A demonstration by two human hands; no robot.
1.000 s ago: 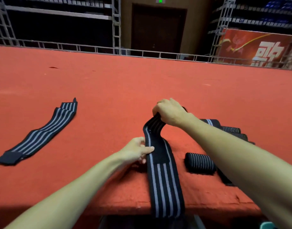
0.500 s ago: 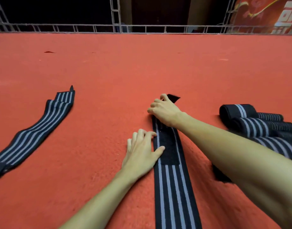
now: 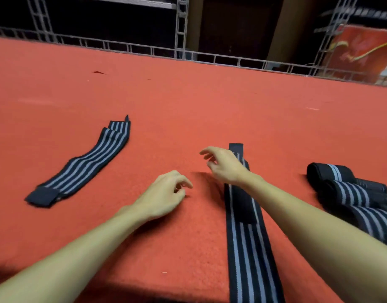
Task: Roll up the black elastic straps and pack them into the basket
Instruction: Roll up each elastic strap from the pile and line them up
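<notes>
currently | left hand (image 3: 164,195) loosely curled, empty | right hand (image 3: 223,165) relaxed, empty, over flat strap (image 3: 247,248)

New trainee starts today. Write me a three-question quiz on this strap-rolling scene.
1. True or false: the left hand holds a strap.
2. The rolled straps lie: A) far left, B) far right, C) under the left hand.
3. Which hand hovers over the middle strap?
Key: 1 false; 2 B; 3 right hand.
</notes>
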